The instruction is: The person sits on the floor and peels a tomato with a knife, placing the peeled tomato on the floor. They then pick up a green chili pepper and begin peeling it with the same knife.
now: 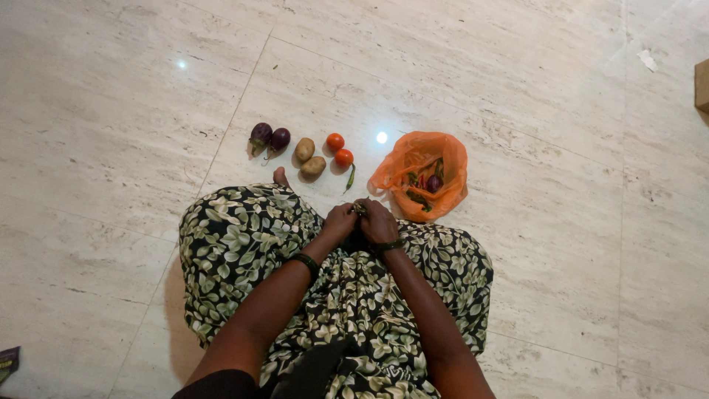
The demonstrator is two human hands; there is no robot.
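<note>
I sit on a pale stone floor in a leaf-print skirt. My left hand (339, 221) and my right hand (378, 221) meet in front of my knees, pinching a small dark-green item (360, 209) between the fingertips; it is too small to identify. Just beyond my hands lies a green chilli (351, 179). Two tomatoes (339, 149), two potatoes (309, 157) and two purple eggplants (269, 137) lie in a row on the floor. An open orange plastic bag (424, 174) holding more vegetables sits to the right of them.
My bare toe (280, 176) pokes out beside the potatoes. A brown box corner (701, 85) shows at the right edge. A scrap of paper (648, 60) lies on the floor at far right. A dark object (7, 362) sits at the lower left edge.
</note>
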